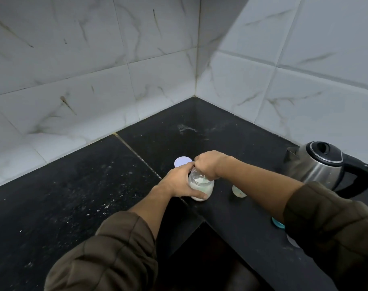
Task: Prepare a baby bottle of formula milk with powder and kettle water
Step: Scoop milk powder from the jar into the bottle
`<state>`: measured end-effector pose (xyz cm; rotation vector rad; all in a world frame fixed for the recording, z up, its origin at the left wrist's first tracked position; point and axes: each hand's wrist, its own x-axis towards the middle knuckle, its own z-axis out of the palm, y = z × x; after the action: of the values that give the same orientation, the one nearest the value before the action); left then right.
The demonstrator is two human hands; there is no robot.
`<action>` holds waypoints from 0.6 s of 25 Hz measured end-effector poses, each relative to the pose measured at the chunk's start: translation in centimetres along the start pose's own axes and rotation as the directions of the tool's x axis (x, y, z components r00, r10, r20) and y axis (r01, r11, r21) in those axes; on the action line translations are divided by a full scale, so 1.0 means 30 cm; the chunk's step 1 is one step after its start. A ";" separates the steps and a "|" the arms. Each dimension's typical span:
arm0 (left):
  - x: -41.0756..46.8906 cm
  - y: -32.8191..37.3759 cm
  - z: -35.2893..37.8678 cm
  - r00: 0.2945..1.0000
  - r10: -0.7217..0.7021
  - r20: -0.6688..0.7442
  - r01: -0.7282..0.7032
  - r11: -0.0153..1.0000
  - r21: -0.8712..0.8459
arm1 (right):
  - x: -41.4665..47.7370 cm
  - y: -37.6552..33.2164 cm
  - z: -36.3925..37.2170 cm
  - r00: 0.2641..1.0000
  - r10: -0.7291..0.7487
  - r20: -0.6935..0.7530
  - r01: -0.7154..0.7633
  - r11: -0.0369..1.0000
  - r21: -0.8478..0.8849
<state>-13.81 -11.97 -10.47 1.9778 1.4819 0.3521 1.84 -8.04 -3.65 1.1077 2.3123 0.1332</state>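
Glassy-clear, the bottle [201,186] at frame centre looks light and slippery; my left hand [179,183] clasps its body while my right hand [208,164] pinches something thin inside its mouth.

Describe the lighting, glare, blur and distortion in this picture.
Head view: dim, even light; the wide lens bends the tile lines; a diagonal shadow crosses the upper right wall; soft highlights on the kettle; the left hand and right hand at the bottle are slightly soft; whatever the right hand holds is too blurred to name.
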 end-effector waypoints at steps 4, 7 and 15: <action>0.019 0.033 0.039 0.998 -0.030 -0.050 0.026 0.996 -0.081 | -0.016 0.014 0.001 0.999 0.038 -0.037 -0.037 0.998 0.041; 0.023 0.048 0.036 0.994 -0.042 -0.104 0.032 0.995 -0.094 | -0.046 0.044 -0.011 0.989 0.083 -0.123 -0.073 0.994 0.084; 0.063 0.122 -0.038 0.912 0.229 -0.341 -0.171 0.966 0.192 | -0.076 0.066 -0.028 0.950 0.217 -0.223 -0.175 0.966 0.192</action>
<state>-11.05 -10.44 -7.60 2.2941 1.5668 0.7425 3.89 -8.31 -1.29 1.4829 2.4576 0.1566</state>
